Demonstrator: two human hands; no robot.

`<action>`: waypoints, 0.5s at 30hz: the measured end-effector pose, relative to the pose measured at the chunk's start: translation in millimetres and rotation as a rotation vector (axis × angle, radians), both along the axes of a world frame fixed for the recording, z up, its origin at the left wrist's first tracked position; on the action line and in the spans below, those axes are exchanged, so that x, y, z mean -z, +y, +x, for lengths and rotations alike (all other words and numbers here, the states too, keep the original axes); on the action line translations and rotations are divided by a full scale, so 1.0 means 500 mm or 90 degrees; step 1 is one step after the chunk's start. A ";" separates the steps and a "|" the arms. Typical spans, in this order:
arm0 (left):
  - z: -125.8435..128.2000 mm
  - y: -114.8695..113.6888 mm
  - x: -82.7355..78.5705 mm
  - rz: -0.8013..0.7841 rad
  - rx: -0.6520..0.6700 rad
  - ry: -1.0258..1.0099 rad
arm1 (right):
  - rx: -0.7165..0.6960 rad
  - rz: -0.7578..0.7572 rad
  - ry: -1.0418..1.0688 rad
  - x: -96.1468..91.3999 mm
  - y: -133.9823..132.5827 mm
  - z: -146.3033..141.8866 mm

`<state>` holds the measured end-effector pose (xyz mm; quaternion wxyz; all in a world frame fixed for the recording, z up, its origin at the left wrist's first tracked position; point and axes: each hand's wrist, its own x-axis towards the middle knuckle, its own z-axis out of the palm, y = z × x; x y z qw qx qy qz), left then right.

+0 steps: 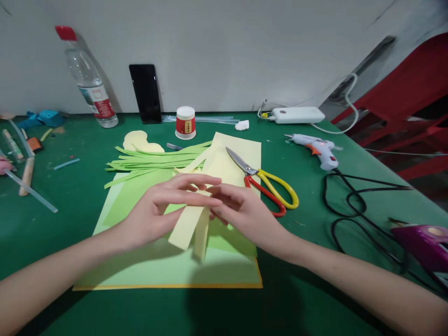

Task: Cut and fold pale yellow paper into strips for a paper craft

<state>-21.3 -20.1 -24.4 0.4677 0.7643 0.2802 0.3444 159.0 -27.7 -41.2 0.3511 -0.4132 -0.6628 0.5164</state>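
Pale yellow paper strip [185, 228] hangs between the two hands, above the paper stack [140, 273], its two flat ends pointing down toward the near part of that stack; whether this is one folded length or two separate pieces, the overlapping fingers leave unclear. The left hand [149, 210] grips it, thumb beneath and fingers stretched across the top — their tips reach the right hand [247, 210], whose bent fingers pinch the paper from the other side. A bundle of green strips [157, 160] lies along the stack's far left part, and a pale yellow sheet [241, 142] rests at its far right. Scissors [271, 191] straddle the stack's right edge, blades over that sheet, the red and yellow handles out beyond it. Past the stack's far side are a rounded yellow cutout [136, 140], a red-and-white cup [185, 123], a dark phone [145, 93] leaning upright and, farther left, a water bottle [93, 88] with a red cap. To the right of the stack lies a white glue gun [317, 149] — its black cable [353, 205] loops over the green table [157, 312].
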 end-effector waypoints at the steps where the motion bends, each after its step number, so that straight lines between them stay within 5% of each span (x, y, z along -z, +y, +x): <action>1: -0.001 0.000 -0.001 0.008 0.006 0.009 | -0.001 -0.039 0.027 -0.005 0.000 0.002; 7: 0.000 0.000 0.003 -0.045 0.033 0.034 | 0.028 -0.197 0.167 -0.019 0.002 0.007; 15: 0.006 -0.001 0.001 -0.092 0.025 0.083 | 0.099 -0.196 0.279 -0.027 0.004 0.017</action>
